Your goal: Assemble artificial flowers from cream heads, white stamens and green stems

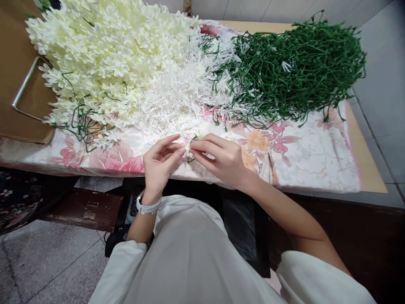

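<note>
My left hand [161, 162] and my right hand [218, 158] meet at the table's near edge, fingertips pinched together. Between them is a small cream artificial flower on a thin green stem [190, 146]. Both hands are closed on it. A white watch sits on my left wrist. Just behind the hands lies a heap of small white plastic flower parts [177, 101].
A big pile of cream artificial flowers [107, 55] fills the back left of the table. A tangle of green plastic stems [294, 71] lies at the back right. A floral cloth [303, 156] covers the table. A brown cardboard box [15, 76] stands at the left.
</note>
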The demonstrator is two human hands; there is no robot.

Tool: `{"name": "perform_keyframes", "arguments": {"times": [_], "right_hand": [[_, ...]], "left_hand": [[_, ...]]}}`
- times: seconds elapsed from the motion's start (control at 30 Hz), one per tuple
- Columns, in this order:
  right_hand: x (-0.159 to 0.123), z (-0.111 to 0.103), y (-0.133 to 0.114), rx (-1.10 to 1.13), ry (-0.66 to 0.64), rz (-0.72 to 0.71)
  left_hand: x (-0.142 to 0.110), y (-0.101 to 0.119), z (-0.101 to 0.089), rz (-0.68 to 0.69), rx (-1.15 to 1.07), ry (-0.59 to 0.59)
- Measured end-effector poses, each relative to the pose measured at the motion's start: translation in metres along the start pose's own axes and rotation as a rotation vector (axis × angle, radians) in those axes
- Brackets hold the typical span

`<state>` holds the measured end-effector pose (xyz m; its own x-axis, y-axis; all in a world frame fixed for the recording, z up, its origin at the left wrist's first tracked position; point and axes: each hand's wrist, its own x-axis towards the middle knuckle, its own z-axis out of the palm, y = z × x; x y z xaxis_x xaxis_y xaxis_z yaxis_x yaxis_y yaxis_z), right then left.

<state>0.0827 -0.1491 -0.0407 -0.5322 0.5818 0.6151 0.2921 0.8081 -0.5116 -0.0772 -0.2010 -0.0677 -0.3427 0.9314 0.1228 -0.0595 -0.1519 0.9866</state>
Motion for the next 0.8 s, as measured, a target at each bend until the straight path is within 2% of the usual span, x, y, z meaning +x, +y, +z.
{"name": "perform_keyframes", "arguments": {"times": [0.1,0.23,0.33,0.43,0.67,0.8], "right_hand": [[0.0,-0.007,-0.001,0.158,0.02,0.056],[-0.004,-0.016,-0.002,0.355,-0.133,0.163],[-0.01,-0.02,-0.001,0.425,-0.07,0.237],[-0.017,-0.023,-0.001,0.325,0.035,0.205],[-0.027,-0.03,-0.007,0.11,0.007,0.155],[-0.033,-0.034,-0.008,0.094,0.008,0.157]], "left_hand": [[-0.003,0.005,0.002,0.041,0.031,-0.018],[-0.008,0.01,0.007,0.055,0.031,-0.093],[-0.009,0.011,0.011,0.044,0.042,-0.098],[-0.01,0.01,0.015,0.06,0.037,-0.098],[-0.014,0.012,0.026,0.088,0.087,-0.123],[-0.018,0.011,0.03,0.104,0.13,-0.158]]}}
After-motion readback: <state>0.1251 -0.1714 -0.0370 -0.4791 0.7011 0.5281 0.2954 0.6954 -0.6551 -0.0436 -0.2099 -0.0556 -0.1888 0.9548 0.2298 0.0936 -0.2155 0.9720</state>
